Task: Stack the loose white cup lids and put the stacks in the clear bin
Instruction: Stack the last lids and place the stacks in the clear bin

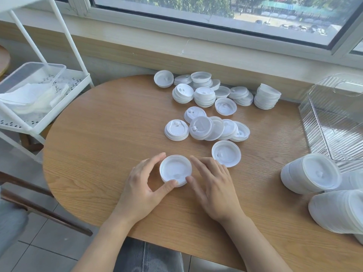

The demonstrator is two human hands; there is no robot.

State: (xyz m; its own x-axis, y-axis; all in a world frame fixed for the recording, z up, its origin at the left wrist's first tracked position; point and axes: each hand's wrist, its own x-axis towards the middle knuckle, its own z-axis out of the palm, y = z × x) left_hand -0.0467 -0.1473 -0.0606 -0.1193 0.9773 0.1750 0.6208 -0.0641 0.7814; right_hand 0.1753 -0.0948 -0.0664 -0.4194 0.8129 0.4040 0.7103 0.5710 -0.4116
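Observation:
A short stack of white lids (pixel 175 170) sits upside down on the wooden table (pixel 102 134) between my hands. My left hand (pixel 142 185) curls round its left side, thumb under the near rim and fingers at the far rim. My right hand (pixel 214 185) lies with straight fingers along its right side, the thumb touching the rim. Loose white lids (pixel 206 126) lie scattered beyond, with small piles (pixel 204 95) further back. The clear ribbed bin (pixel 334 116) stands at the far right.
Long stacks of lids (pixel 310 173) lie on their sides at the right edge, near the bin. A single lid (pixel 226 153) lies just beyond my right hand. A white cart (pixel 39 107) with a clear container stands left of the table. A window sill runs behind.

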